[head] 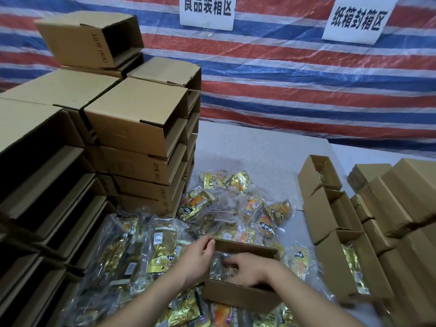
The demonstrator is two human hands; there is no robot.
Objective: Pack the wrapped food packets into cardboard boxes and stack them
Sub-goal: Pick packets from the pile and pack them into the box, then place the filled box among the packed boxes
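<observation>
Low in the middle of the frame, my open cardboard box point(240, 296) sits on the heap of wrapped food packets point(162, 253) that covers the grey tabletop point(254, 147). My left hand point(197, 259) holds the box at its far left corner, thumb and fingers pinching the rim, so that grip is narrow and closed on cardboard. My right hand point(247, 267) reaches down inside the box, fingers curled over a clear-wrapped packet point(218, 263) lying in it; whether those fingers actually pinch the packet or only press on it I cannot tell.

Loose packets crowd the box on every side, gold and orange ones toward the centre, crinkled clear plastic over many. At the left of the frame a tall stack of closed boxes point(132, 128) rises close beside the heap, with one box point(89, 38) tilted on top at the upper left. At the right, a row of three open boxes point(330, 208) stands just beside the heap, packets showing inside the near and far ones. Further right lie more boxes point(401, 197), cut off by the frame edge.

Two white signs point(356, 18) hang on a red, white and blue striped sheet point(283, 79) behind; the left one is cropped at the top. My forearm hides the near right corner of my box.
</observation>
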